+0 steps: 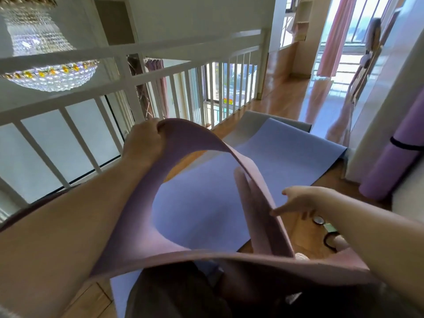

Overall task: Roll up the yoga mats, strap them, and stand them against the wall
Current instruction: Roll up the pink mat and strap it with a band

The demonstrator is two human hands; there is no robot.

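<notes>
Against the wall [376,111], a strapped purple roll [394,157] leans beside blue mat [206,191].

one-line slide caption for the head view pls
Left hand lifts a pink mat above a blue mat; right hand open beside it.

Honestly there's nothing readable anywhere in this shot, no words, brand marks or numbers. The pink yoga mat [229,157], the blue mat [263,161] on the floor and the rolled purple mat [390,161] at the right wall are all plain, and the small things on the floor near right are too blurry to make out.
</notes>
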